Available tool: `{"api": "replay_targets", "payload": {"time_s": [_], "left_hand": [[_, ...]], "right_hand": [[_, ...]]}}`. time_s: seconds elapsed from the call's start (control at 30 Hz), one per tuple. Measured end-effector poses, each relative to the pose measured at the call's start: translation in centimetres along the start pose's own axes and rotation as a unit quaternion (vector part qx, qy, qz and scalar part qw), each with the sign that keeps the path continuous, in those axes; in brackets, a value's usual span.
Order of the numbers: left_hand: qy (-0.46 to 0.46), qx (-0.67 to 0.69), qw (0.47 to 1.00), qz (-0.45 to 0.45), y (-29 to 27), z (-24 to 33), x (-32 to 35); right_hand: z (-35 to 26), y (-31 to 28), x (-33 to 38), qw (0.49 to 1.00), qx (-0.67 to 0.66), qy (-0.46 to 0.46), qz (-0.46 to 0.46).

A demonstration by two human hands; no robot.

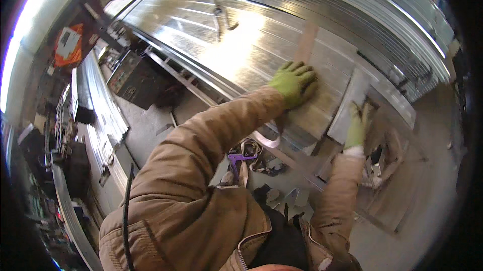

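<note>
My left hand (pixel 294 86), in a green glove, lies on a long shiny metal sheet (pixel 191 34) with ribs across it. Its fingers are spread over a flat brownish strip (pixel 306 42) that crosses the sheet; the palm hides part of the strip. My right hand (pixel 356 127), gloved too and slightly blurred, is at the edge of a narrow grey metal plate (pixel 347 102) beside the sheet's right end. Its fingers point away from me and look apart. Below my left forearm hangs a loop of pale pink band (pixel 266 139).
Long ribbed metal panels (pixel 322 4) are stacked along the far side. A dark box (pixel 138 77) and more metal lengths (pixel 103 105) are at the left. A purple tool (pixel 242 158) lies among straps low in front of me. A blurred frame (pixel 397 170) stands at the right.
</note>
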State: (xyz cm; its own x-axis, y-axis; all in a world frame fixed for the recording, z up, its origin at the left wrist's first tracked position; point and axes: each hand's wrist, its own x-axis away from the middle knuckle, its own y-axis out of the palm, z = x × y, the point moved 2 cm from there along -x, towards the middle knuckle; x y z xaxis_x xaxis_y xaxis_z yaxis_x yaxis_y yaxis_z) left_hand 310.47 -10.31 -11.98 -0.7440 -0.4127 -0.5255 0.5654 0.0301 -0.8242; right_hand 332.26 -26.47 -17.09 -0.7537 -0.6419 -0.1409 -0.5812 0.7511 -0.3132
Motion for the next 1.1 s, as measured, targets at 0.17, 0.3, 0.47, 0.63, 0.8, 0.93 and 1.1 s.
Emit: {"api": "replay_targets", "payload": {"time_s": [0.17,0.3,0.47,0.63,0.8,0.93,1.1], "left_hand": [[0.003,0.009,0.999,0.049,-3.0,1.9,1.5],[-0.118,0.417,0.893,0.119,-6.2,4.2,8.4],[-0.252,0.68,0.689,0.017,-9.5,1.9,26.8],[-0.497,0.617,0.608,0.043,-15.7,-8.8,49.8],[-0.675,0.542,0.49,0.105,-23.2,-17.4,74.6],[-0.775,0.43,0.426,0.181,-25.6,-19.2,90.9],[-0.866,0.32,0.317,0.215,-27.8,-14.9,106.9]], "right_hand": [[-7.7,-2.0,7.6,0.988,-0.022,-0.135,0.073],[-13.3,1.3,14.4,0.981,-0.054,-0.186,0.021],[-15.9,13.5,27.7,0.959,0.015,-0.157,-0.235],[-14.8,29.3,41.1,0.849,0.101,-0.165,-0.491],[-15.9,43.2,48.2,0.736,0.092,-0.248,-0.623],[-17.2,52.6,49.3,0.696,0.186,-0.258,-0.644],[-15.7,64.3,49.9,0.681,0.221,-0.228,-0.66]]}}
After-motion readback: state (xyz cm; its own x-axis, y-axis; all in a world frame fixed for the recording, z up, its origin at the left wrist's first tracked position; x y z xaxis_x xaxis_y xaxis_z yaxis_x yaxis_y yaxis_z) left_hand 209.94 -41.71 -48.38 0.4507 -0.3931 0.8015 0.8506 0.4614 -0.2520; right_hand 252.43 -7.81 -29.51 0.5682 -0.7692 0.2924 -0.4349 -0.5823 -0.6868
